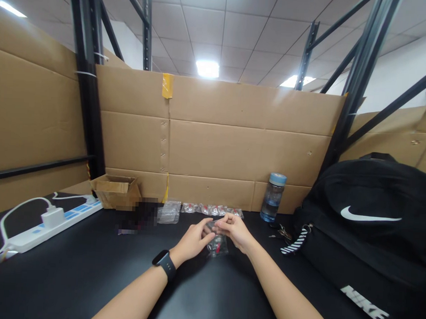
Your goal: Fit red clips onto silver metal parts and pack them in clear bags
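Note:
Both hands meet over the middle of the black table (200, 300), pinching the top of a small clear plastic bag (217, 246). Something with a red mark shows inside the bag; its kind I cannot make out. My left hand (191, 238), with a dark watch on the wrist, grips the bag's left side. At its right side, my right hand (236, 231) has thumb and fingertips closed on the edge. Behind the hands lies a row of similar small clear bags (200, 209) with red marks. A stack of flat clear bags (169, 211) sits left of that row.
A water bottle (273, 197) stands at the back right, with keys (283, 232) near it. The black backpack (365, 222) fills the right side. At left are a white power strip (29, 238) and an open cardboard box (116, 193). Cardboard walls (213, 150) enclose the table.

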`<state>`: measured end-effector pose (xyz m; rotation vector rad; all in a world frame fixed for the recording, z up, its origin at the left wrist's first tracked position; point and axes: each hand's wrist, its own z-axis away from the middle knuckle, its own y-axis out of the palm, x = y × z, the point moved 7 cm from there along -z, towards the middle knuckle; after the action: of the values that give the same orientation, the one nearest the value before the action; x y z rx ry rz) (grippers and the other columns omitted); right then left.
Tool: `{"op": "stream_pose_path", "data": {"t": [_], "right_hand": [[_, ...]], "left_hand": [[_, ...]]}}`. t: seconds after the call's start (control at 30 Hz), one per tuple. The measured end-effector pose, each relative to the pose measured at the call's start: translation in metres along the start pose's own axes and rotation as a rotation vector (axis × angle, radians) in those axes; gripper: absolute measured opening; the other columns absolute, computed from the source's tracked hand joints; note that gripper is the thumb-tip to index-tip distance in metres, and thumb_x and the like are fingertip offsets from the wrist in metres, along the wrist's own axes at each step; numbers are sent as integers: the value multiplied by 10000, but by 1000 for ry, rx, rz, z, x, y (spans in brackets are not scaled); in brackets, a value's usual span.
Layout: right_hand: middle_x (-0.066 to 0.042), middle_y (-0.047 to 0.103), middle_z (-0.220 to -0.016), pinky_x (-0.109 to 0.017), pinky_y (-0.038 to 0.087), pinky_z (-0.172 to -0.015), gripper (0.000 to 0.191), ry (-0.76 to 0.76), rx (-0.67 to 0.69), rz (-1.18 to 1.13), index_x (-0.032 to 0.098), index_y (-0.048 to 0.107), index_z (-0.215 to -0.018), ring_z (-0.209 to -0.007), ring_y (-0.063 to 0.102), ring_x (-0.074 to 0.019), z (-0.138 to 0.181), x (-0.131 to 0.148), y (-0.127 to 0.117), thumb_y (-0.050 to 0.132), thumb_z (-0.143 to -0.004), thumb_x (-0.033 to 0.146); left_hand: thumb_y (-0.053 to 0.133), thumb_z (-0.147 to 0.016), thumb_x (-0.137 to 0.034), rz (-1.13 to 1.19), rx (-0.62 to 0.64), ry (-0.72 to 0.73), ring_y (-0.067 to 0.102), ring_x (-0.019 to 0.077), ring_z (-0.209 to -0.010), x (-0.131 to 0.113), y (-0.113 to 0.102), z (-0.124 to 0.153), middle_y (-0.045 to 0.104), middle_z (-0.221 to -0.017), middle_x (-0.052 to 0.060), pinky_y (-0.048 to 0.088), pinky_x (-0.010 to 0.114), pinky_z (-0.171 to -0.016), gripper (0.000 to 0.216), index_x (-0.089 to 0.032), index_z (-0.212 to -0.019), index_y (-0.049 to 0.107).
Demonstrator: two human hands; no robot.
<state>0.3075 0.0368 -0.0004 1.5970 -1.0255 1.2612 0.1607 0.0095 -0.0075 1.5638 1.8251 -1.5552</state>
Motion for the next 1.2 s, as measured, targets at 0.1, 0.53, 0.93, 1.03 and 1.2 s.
{"op": "stream_pose_path", "data": {"t": [0.1, 0.53, 0.93, 1.03, 1.2], "right_hand": [[-50, 727, -830, -358, 558, -812, 465, -61, -37, -19, 181, 521, -708, -891, 741, -267, 1, 7, -2, 879, -614, 462], [-24, 684, -840, -288, 540, -709, 292, -395, -72, 420, 183, 630, -871, -751, 681, -176, 0, 26, -4, 740, -788, 440], [-15, 710, -776, -351, 567, -699, 572, -130, -49, 179, 226, 512, -1201, -701, 712, -206, 3, 20, -1, 692, -788, 577], [-107, 675, -1214, -449, 487, -983, 597, -139, 166, 470, 258, 500, -1345, -1123, 651, -253, 8, 17, 8, 584, -867, 605], [-108, 472, -1497, -503, 290, -1147, 633, -132, 535, 1074, 283, 656, -1266, -1374, 422, -350, 22, -1, 21, 810, -694, 507]], "left_hand": [[568, -894, -346, -57, -14, 13, 695, 169, -773, -2, 0, -1, 748, -910, 49, 525, 262, -756, 379, -171, -1227, 620], [540, -922, -308, -22, -234, 41, 684, 193, -905, -8, -22, -1, 724, -1006, 59, 525, 296, -827, 233, -204, -1090, 665], [586, -906, -152, -683, -164, 446, 587, 206, -1019, -58, -23, 12, 681, -1034, 41, 377, 367, -903, 158, -242, -1008, 668], [527, -913, -129, -770, -362, 294, 594, 218, -972, -43, -48, 7, 697, -963, 52, 353, 374, -859, 168, -222, -935, 665], [466, -925, -183, -852, -595, -90, 571, 248, -1076, 10, -116, 15, 712, -1047, 81, 305, 412, -906, 201, -217, -929, 665]]}}
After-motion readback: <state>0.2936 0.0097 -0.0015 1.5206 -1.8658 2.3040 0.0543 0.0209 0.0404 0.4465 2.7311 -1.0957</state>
